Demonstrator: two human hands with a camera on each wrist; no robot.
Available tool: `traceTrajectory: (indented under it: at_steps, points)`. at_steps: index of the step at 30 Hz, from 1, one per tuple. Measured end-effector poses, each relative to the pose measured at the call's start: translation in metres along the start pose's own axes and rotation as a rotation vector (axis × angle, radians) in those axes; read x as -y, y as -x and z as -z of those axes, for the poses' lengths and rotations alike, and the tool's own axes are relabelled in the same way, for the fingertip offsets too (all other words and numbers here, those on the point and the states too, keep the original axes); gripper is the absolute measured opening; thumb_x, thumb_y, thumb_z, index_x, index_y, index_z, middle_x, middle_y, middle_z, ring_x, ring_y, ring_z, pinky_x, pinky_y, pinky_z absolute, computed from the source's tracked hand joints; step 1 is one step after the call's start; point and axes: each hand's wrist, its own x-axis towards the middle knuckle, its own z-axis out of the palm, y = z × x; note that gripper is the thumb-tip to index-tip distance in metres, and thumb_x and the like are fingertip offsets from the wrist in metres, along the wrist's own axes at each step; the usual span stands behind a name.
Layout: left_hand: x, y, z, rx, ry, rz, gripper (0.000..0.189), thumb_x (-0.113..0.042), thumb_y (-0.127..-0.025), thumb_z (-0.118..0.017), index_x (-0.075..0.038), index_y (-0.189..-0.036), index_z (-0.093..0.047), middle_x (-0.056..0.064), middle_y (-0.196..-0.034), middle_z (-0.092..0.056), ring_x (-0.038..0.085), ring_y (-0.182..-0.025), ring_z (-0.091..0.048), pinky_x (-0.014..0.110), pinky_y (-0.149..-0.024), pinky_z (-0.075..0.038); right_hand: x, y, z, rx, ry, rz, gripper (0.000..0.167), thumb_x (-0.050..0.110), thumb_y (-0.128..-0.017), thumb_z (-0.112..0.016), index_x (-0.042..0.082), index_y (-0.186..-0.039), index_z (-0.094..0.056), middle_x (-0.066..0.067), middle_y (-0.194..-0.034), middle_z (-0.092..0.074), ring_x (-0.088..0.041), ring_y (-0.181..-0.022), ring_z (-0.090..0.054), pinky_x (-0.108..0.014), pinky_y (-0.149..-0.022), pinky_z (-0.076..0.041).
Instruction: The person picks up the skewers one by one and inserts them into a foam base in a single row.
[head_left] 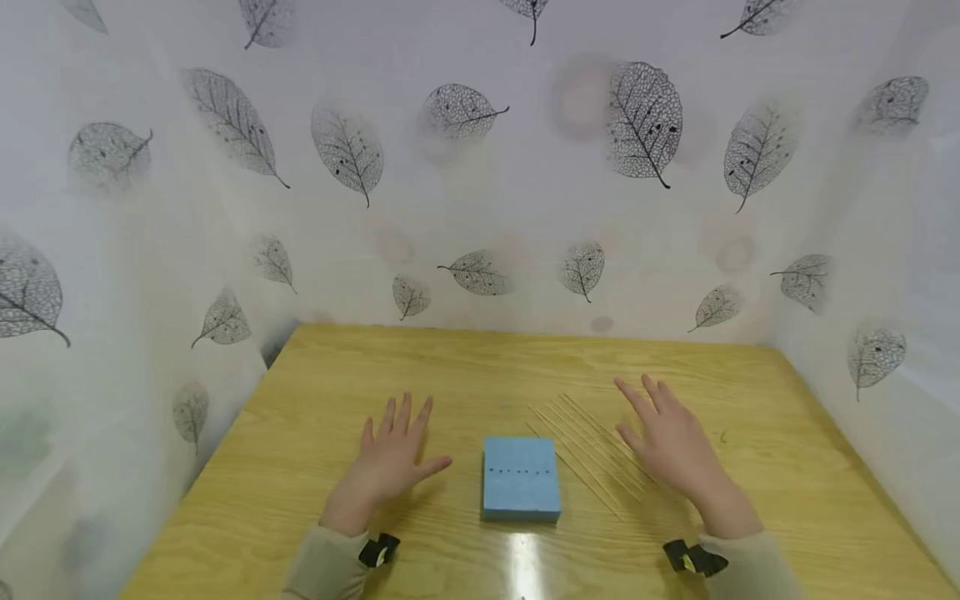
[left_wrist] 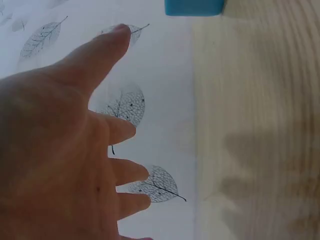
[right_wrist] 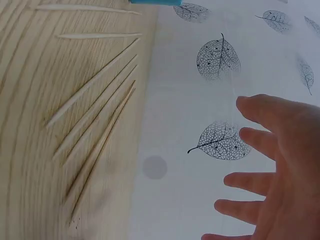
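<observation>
A light blue square block [head_left: 521, 492] with a row of small dark holes across its top lies on the table between the two hands. To its right, several thin wooden skewers [head_left: 588, 454] lie loosely side by side, slanting; the right wrist view shows the pointed skewers [right_wrist: 92, 100] too. My left hand [head_left: 392, 462] hovers left of the block, fingers spread and holding nothing. On the other side, my right hand [head_left: 675, 442] is held over the table beside the skewers, fingers extended, nothing in its grasp.
The yellow wooden table [head_left: 360, 358] ends at a pale curtain [head_left: 495, 200] printed with dark leaves, which runs along the back and both sides. Black straps with small devices sit at both wrists.
</observation>
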Motion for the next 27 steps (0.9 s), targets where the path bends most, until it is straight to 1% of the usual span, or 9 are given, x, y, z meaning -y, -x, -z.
traceTrajectory:
  at_steps: [3,5,9,11,14,17,20,23,27]
  points:
    - [0.004,-0.001,-0.004,0.012,0.068,-0.030,0.092,-0.053,-0.091,-0.064,-0.011,-0.159,-0.018,0.025,-0.163,-0.013,0.047,-0.149,-0.014,0.071,-0.116,-0.015,-0.007,-0.005,0.004,0.005,-0.100,-0.008,0.060,0.021,-0.094,-0.066,0.009,-0.148,-0.044,-0.030,-0.145,-0.045,-0.053,-0.129,-0.046,-0.068,-0.096,-0.045]
    - [0.007,-0.004,-0.007,0.010,0.131,-0.065,0.094,-0.051,-0.089,-0.067,-0.011,-0.159,-0.019,0.024,-0.163,-0.016,0.045,-0.149,-0.020,0.066,-0.118,-0.020,-0.013,-0.011,0.009,0.018,-0.167,-0.029,0.054,0.017,-0.094,-0.066,0.005,-0.144,-0.049,-0.027,-0.139,-0.053,-0.049,-0.122,-0.053,-0.065,-0.094,-0.048]
    - [0.009,-0.012,-0.009,0.032,0.263,-0.150,0.098,-0.046,-0.084,-0.076,-0.010,-0.158,-0.023,0.019,-0.162,-0.025,0.039,-0.147,-0.028,0.056,-0.120,-0.025,-0.025,-0.027,0.014,0.062,-0.252,-0.051,0.041,0.012,-0.093,-0.066,0.001,-0.132,-0.059,-0.024,-0.116,-0.068,-0.041,-0.101,-0.066,-0.055,-0.080,-0.056]
    - [0.008,-0.016,-0.011,0.059,0.308,-0.202,0.098,-0.043,-0.082,-0.078,-0.008,-0.157,-0.026,0.017,-0.160,-0.031,0.038,-0.146,-0.032,0.055,-0.120,-0.026,-0.030,-0.036,0.016,0.106,-0.293,-0.069,0.036,0.011,-0.092,-0.067,0.000,-0.127,-0.063,-0.022,-0.107,-0.071,-0.037,-0.092,-0.068,-0.049,-0.073,-0.058]
    - [0.005,-0.024,-0.014,0.125,0.344,-0.281,0.099,-0.040,-0.080,-0.081,-0.006,-0.156,-0.027,0.015,-0.159,-0.035,0.036,-0.145,-0.035,0.053,-0.120,-0.028,-0.038,-0.051,0.014,0.225,-0.371,-0.110,0.033,0.012,-0.092,-0.068,-0.001,-0.122,-0.066,-0.017,-0.099,-0.072,-0.031,-0.086,-0.069,-0.042,-0.070,-0.059]
    - [0.001,-0.031,-0.018,0.190,0.345,-0.328,0.105,-0.041,-0.077,-0.083,-0.006,-0.157,-0.025,0.013,-0.160,-0.033,0.034,-0.146,-0.034,0.051,-0.121,-0.028,-0.043,-0.062,0.010,0.368,-0.482,-0.170,0.034,0.013,-0.092,-0.068,-0.004,-0.122,-0.065,-0.016,-0.098,-0.072,-0.028,-0.084,-0.071,-0.041,-0.072,-0.060]
    - [-0.006,-0.035,-0.023,0.228,0.326,-0.337,0.113,-0.045,-0.073,-0.085,-0.007,-0.158,-0.021,0.012,-0.161,-0.030,0.032,-0.147,-0.032,0.048,-0.122,-0.027,-0.045,-0.070,0.005,0.482,-0.569,-0.239,0.034,0.011,-0.092,-0.068,-0.007,-0.120,-0.065,-0.017,-0.096,-0.071,-0.027,-0.082,-0.071,-0.043,-0.074,-0.061]
    - [-0.013,-0.035,-0.027,0.248,0.305,-0.344,0.119,-0.048,-0.069,-0.087,-0.007,-0.158,-0.019,0.012,-0.161,-0.030,0.031,-0.148,-0.031,0.047,-0.122,-0.027,-0.047,-0.074,-0.003,0.537,-0.581,-0.292,0.031,0.010,-0.089,-0.071,-0.007,-0.114,-0.068,-0.011,-0.090,-0.071,-0.022,-0.076,-0.070,-0.039,-0.071,-0.061]
    - [-0.020,-0.036,-0.033,0.254,0.281,-0.354,0.121,-0.047,-0.066,-0.089,-0.006,-0.157,-0.021,0.012,-0.161,-0.031,0.029,-0.147,-0.032,0.045,-0.122,-0.027,-0.049,-0.077,-0.018,0.580,-0.592,-0.343,0.025,0.009,-0.085,-0.074,-0.005,-0.106,-0.071,-0.005,-0.077,-0.069,-0.014,-0.063,-0.063,-0.032,-0.060,-0.057]
